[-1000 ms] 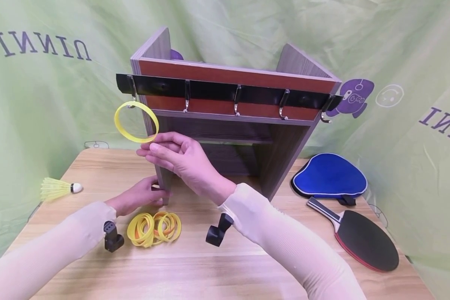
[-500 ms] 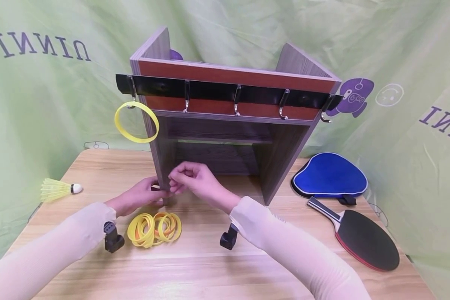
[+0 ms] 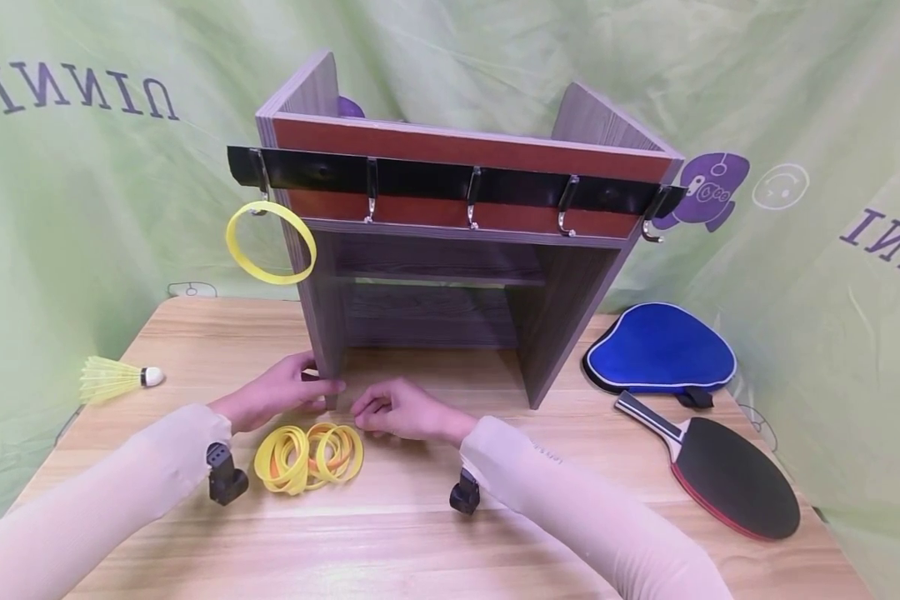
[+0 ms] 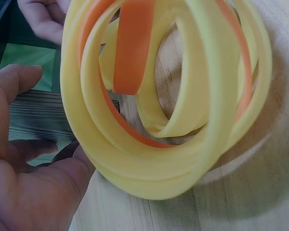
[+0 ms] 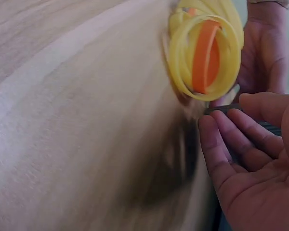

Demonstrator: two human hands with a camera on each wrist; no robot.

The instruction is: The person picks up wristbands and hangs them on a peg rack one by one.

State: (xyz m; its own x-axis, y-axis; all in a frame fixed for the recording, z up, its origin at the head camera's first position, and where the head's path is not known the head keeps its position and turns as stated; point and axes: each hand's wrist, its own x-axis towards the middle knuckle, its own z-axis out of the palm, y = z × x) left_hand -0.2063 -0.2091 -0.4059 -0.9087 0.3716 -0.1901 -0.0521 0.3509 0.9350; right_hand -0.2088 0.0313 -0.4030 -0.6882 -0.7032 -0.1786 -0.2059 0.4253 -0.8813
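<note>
In the head view my left hand (image 3: 281,392) holds the foot of the left side panel (image 3: 321,333) of a grey wooden shelf. The left wrist view has that panel (image 4: 41,113) between thumb and fingers. My right hand (image 3: 412,411) is low before the shelf, just right of a pile of yellow and orange silicone wristbands (image 3: 296,482). Its fingers (image 5: 214,139) are loosely bent around nothing. In the right wrist view the pile (image 5: 233,31) lies beyond the fingertips. One yellow wristband (image 3: 270,278) hangs from the leftmost hook of the black hook rail (image 3: 423,177).
Several more hooks line the rail across the shelf's front. A yellow shuttlecock (image 3: 112,379) lies at the table's left. On the right are a blue paddle case (image 3: 660,346) and a black table tennis paddle (image 3: 738,479). Green printed fabric (image 3: 120,183) surrounds the wooden table (image 3: 420,550).
My right hand has left the hanging wristband and come down to beside the pile. My left hand keeps its hold on the panel, and the hung wristband stays on its hook.
</note>
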